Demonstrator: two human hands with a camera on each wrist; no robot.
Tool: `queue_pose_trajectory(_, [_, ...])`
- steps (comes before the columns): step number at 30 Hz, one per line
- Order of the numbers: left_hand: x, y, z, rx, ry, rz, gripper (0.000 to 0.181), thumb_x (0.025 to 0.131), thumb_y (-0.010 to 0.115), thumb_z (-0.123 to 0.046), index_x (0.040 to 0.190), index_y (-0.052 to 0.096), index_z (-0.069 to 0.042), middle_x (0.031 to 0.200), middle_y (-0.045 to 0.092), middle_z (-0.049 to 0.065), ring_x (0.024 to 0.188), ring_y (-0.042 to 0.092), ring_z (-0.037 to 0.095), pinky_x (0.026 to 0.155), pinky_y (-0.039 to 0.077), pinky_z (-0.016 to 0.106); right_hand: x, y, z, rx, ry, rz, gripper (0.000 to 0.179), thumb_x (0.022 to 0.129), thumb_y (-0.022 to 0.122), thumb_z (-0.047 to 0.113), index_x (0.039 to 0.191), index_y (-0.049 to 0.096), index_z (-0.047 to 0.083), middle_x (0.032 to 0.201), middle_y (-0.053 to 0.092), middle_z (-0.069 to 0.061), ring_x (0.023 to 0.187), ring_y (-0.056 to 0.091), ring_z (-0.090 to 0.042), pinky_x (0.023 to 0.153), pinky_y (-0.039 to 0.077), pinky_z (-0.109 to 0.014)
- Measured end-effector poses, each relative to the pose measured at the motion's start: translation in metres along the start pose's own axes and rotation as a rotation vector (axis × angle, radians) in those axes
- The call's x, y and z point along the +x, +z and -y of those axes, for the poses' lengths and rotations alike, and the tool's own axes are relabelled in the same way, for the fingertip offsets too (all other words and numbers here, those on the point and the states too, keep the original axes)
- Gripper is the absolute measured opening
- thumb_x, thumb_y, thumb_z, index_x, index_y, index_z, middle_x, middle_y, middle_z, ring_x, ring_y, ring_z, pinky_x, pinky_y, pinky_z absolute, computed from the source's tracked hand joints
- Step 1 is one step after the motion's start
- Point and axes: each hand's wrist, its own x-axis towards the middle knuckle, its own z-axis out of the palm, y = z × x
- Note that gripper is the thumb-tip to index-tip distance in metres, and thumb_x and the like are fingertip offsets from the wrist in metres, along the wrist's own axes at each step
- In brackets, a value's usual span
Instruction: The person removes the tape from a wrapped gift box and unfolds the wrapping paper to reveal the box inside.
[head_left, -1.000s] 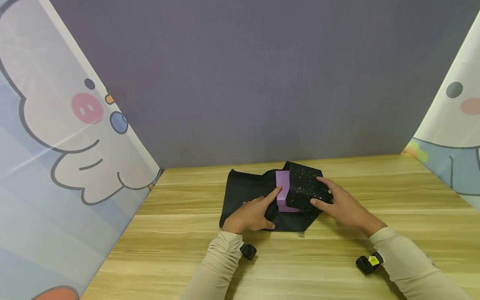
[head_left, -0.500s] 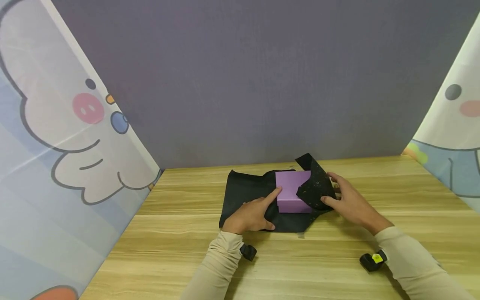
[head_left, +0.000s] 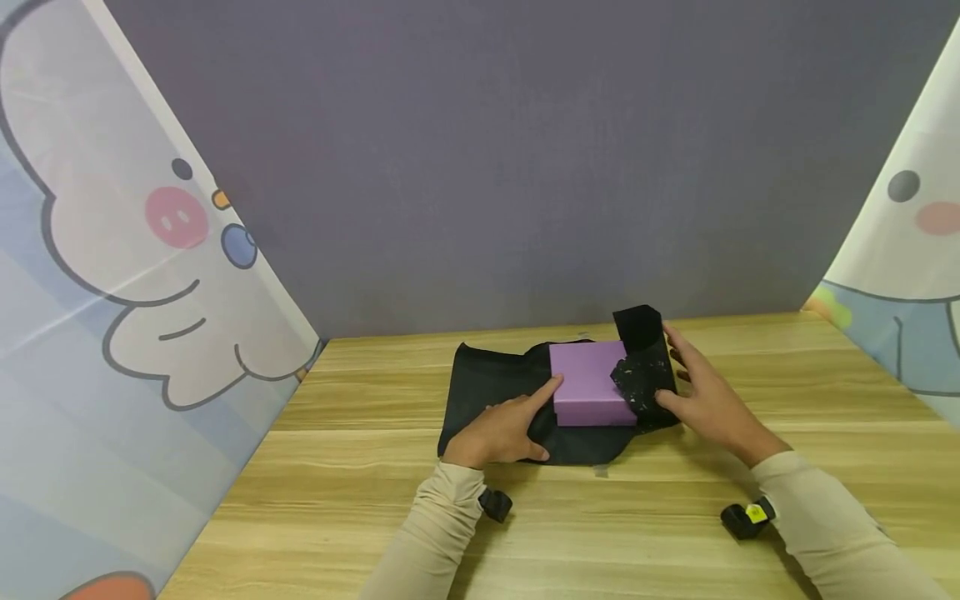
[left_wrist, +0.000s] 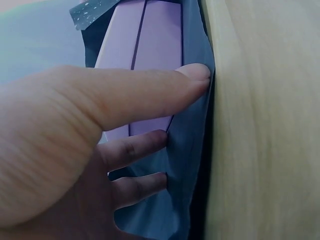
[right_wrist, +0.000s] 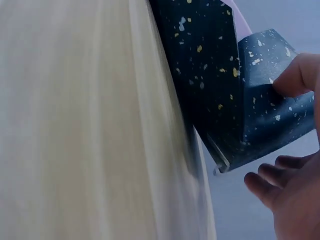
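A purple box (head_left: pixel 588 371) lies on a sheet of black wrapping paper (head_left: pixel 480 383). Its right end is covered by the folded-up, speckled side of that paper (right_wrist: pixel 210 75). My left hand (head_left: pixel 498 429) rests on the paper at the box's left, index fingertip touching the box's left edge. In the left wrist view, its thumb (left_wrist: pixel 150 92) and fingers are extended over the paper beside the box. My right hand (head_left: pixel 712 408) grips the raised right flap, thumb on the speckled face. In the right wrist view, several of its fingers hang free below the flap.
The paper and box lie on a wood-grain table (head_left: pixel 337 500), close to a grey panel (head_left: pixel 487 167) at the back. Cartoon-printed sheets (head_left: pixel 112 333) stand at both sides. A small piece of tape (head_left: pixel 601 472) sticks out at the paper's front edge.
My right hand has moved right, drawing the speckled flap back off the box, so much more of the purple top shows. The left hand has stayed in place.
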Motion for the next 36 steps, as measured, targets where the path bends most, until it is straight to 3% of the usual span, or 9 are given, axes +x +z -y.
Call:
queue_pose_trajectory(4, [0.001, 0.001, 0.001, -0.003, 0.008, -0.004, 0.115, 0.085, 0.083, -0.031, 0.159, -0.003, -0.046, 0.158, 0.037, -0.001, 0.141, 0.040, 0.026, 0.108, 0.030, 0.066, 0.001, -0.004, -0.001, 0.022, -0.029, -0.026, 0.111, 0.082, 0.070, -0.008, 0.163, 0.003, 0.025, 0.164, 0.006, -0.022, 0.138, 0.025, -0.058, 0.096, 0.032, -0.073])
queue_pose_trajectory(8, [0.001, 0.001, 0.002, -0.016, 0.009, 0.000, 0.115, 0.085, 0.083, -0.030, 0.159, -0.004, -0.047, 0.159, 0.035, -0.003, 0.143, 0.038, 0.026, 0.108, 0.028, 0.067, 0.000, -0.011, 0.000, -0.016, -0.011, -0.028, 0.105, 0.082, 0.071, -0.006, 0.163, 0.011, 0.022, 0.165, -0.006, -0.019, 0.141, 0.017, -0.057, 0.096, 0.031, -0.075])
queue_pose_trajectory(15, [0.001, 0.000, 0.002, -0.039, 0.015, 0.006, 0.115, 0.086, 0.082, -0.028, 0.158, -0.006, -0.047, 0.160, 0.033, -0.004, 0.144, 0.035, 0.026, 0.108, 0.024, 0.070, -0.002, -0.020, 0.003, -0.064, 0.047, -0.049, 0.074, 0.101, 0.061, 0.019, 0.159, 0.019, 0.003, 0.167, -0.011, -0.010, 0.149, 0.006, -0.047, 0.101, 0.026, -0.072])
queue_pose_trajectory(20, [0.000, 0.001, 0.002, -0.062, 0.008, 0.013, 0.115, 0.087, 0.081, -0.026, 0.158, -0.006, -0.048, 0.161, 0.031, -0.006, 0.147, 0.030, 0.027, 0.108, 0.020, 0.072, 0.000, -0.022, 0.007, -0.109, 0.086, -0.147, 0.056, 0.108, 0.045, 0.028, 0.147, 0.037, -0.011, 0.166, 0.000, -0.016, 0.148, 0.012, -0.047, 0.100, 0.029, -0.071])
queue_pose_trajectory(24, [0.000, 0.001, 0.001, -0.072, -0.001, 0.021, 0.115, 0.087, 0.081, -0.025, 0.158, -0.006, -0.047, 0.161, 0.031, -0.006, 0.148, 0.028, 0.026, 0.108, 0.018, 0.073, -0.001, -0.026, 0.006, -0.193, 0.160, -0.190, 0.057, 0.110, 0.036, 0.034, 0.135, 0.049, -0.016, 0.159, 0.018, -0.033, 0.140, 0.023, -0.057, 0.105, 0.024, -0.071])
queue_pose_trajectory(26, [0.001, 0.001, 0.001, -0.075, -0.006, 0.026, 0.115, 0.088, 0.081, -0.025, 0.158, -0.007, -0.047, 0.161, 0.030, -0.005, 0.148, 0.027, 0.027, 0.108, 0.018, 0.073, 0.000, -0.029, 0.004, -0.240, 0.205, -0.170, 0.059, 0.110, 0.035, 0.036, 0.131, 0.052, -0.017, 0.151, 0.025, -0.041, 0.136, 0.026, -0.061, 0.105, 0.023, -0.071])
queue_pose_trajectory(30, [0.001, 0.002, 0.000, -0.080, -0.016, 0.034, 0.114, 0.088, 0.080, -0.025, 0.158, -0.007, -0.048, 0.161, 0.030, -0.006, 0.149, 0.025, 0.027, 0.109, 0.017, 0.073, 0.001, -0.041, 0.006, -0.307, 0.295, -0.087, 0.058, 0.108, 0.039, 0.038, 0.128, 0.055, -0.014, 0.137, 0.044, -0.042, 0.126, 0.039, -0.060, 0.098, 0.032, -0.070])
queue_pose_trajectory(36, [0.001, 0.001, -0.001, -0.089, -0.025, 0.042, 0.114, 0.089, 0.080, -0.024, 0.157, -0.008, -0.049, 0.162, 0.028, -0.006, 0.149, 0.024, 0.026, 0.109, 0.015, 0.073, 0.002, -0.059, 0.014, -0.364, 0.403, 0.120, 0.071, 0.105, 0.042, 0.050, 0.133, 0.050, -0.014, 0.132, 0.046, -0.044, 0.115, 0.046, -0.062, 0.089, 0.041, -0.067])
